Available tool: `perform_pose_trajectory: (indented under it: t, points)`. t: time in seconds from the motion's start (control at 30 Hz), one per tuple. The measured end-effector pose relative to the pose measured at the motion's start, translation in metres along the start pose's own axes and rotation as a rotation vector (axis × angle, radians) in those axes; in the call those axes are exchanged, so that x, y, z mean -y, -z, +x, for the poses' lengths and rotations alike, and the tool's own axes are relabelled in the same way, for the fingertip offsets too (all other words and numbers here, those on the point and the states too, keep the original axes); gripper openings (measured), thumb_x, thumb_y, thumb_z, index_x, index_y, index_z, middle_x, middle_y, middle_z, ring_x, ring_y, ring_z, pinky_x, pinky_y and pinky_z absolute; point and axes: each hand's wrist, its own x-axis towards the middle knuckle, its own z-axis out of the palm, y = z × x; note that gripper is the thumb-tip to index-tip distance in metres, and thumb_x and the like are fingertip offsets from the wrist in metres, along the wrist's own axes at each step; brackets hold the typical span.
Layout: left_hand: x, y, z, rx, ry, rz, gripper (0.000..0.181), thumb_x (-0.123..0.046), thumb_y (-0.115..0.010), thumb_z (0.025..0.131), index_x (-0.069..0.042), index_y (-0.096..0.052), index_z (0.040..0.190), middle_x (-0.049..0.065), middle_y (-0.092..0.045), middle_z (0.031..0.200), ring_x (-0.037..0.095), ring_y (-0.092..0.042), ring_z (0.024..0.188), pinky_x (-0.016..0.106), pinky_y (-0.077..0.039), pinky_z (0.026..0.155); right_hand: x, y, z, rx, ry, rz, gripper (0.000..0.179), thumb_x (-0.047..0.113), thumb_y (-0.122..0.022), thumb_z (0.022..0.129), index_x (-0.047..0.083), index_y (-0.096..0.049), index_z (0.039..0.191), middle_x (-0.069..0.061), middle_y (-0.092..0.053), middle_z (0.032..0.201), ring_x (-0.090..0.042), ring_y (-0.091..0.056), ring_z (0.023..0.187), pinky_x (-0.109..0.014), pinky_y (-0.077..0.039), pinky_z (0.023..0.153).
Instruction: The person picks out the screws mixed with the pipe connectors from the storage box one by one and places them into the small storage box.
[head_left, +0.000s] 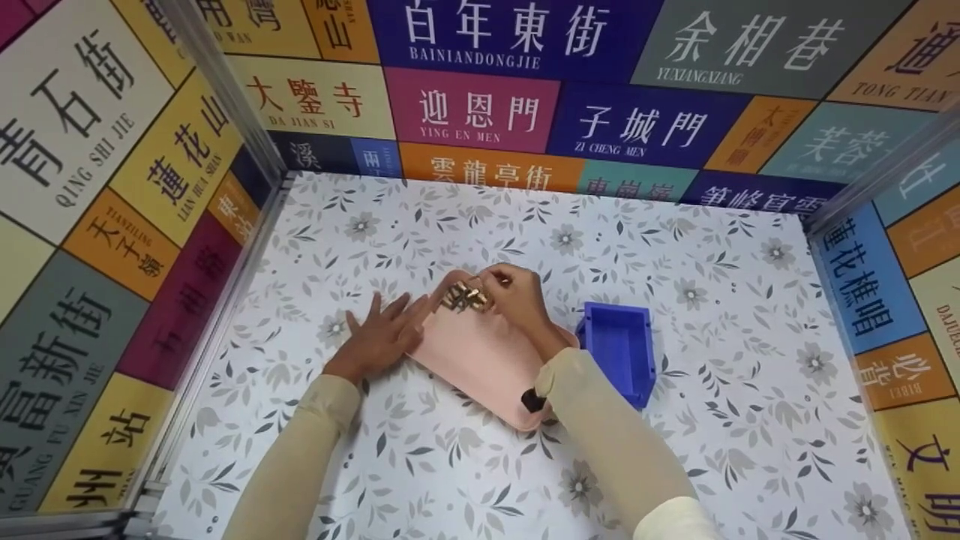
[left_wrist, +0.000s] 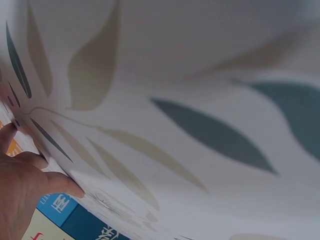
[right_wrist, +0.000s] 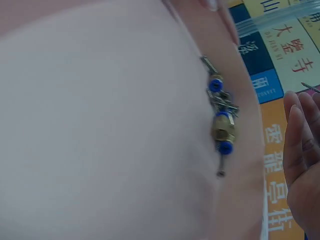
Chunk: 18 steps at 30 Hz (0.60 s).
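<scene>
A pink tray (head_left: 472, 352) lies at a slant on the table, with several brass fittings (head_left: 465, 295) gathered at its far end. Up close, the right wrist view shows blue-ringed brass fittings (right_wrist: 223, 127) mixed with screws (right_wrist: 210, 65). My right hand (head_left: 517, 296) is over the tray's far side and pinches a screw (right_wrist: 311, 88) at its fingertips. Fingers spread, my left hand (head_left: 382, 334) rests against the tray's left edge. Only part of the left hand (left_wrist: 22, 192) shows in the left wrist view.
A blue plastic bin (head_left: 619, 352) stands just right of the tray, partly behind the right forearm. Near the right cuff is a small black object (head_left: 532, 400). Panels with printed signs (head_left: 472, 109) enclose the flower-patterned table (head_left: 720, 435) at the back and sides.
</scene>
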Motion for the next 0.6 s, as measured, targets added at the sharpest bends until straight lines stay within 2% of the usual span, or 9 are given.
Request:
perform_pose_trajectory:
  t: [0.1, 0.17, 0.4, 0.6]
  points:
    - [0.000, -0.001, 0.000, -0.003, -0.001, -0.011, 0.059, -0.068, -0.025, 0.104, -0.054, -0.010, 0.159, -0.008, -0.014, 0.173, 0.046, 0.009, 0.157, 0.083, 0.012, 0.110, 0.007, 0.012, 0.002, -0.014, 0.000, 0.027, 0.025, 0.019, -0.066, 0.100, -0.004, -0.076, 0.099, -0.029, -0.071, 0.082, -0.039, -0.068, 0.056, -0.051, -0.058, 0.050]
    - [0.000, -0.001, -0.001, -0.005, -0.002, -0.012, 0.058, -0.067, -0.025, 0.104, -0.054, -0.010, 0.159, -0.008, -0.014, 0.173, 0.046, 0.009, 0.157, 0.082, 0.012, 0.110, 0.011, 0.021, 0.002, -0.029, 0.010, 0.036, 0.024, 0.018, -0.066, 0.100, -0.003, -0.077, 0.098, -0.030, -0.071, 0.081, -0.037, -0.069, 0.056, -0.056, -0.057, 0.052]
    - [0.001, 0.001, -0.003, -0.010, -0.017, -0.009, 0.057, -0.066, -0.024, 0.105, -0.056, -0.009, 0.159, -0.007, -0.015, 0.173, 0.047, 0.007, 0.157, 0.084, 0.012, 0.108, 0.024, 0.054, 0.002, -0.119, 0.042, 0.003, 0.018, 0.020, -0.067, 0.100, 0.008, -0.079, 0.092, -0.016, -0.073, 0.075, -0.035, -0.068, 0.055, -0.035, -0.056, 0.046]
    - [-0.001, 0.002, -0.003, -0.027, -0.027, -0.013, 0.057, -0.063, -0.030, 0.106, -0.053, -0.013, 0.160, -0.005, -0.018, 0.172, 0.049, 0.004, 0.156, 0.085, 0.007, 0.109, 0.040, 0.081, -0.004, -0.171, 0.045, -0.015, 0.022, 0.015, -0.064, 0.101, -0.004, -0.076, 0.100, -0.025, -0.071, 0.079, -0.039, -0.069, 0.058, -0.040, -0.057, 0.047]
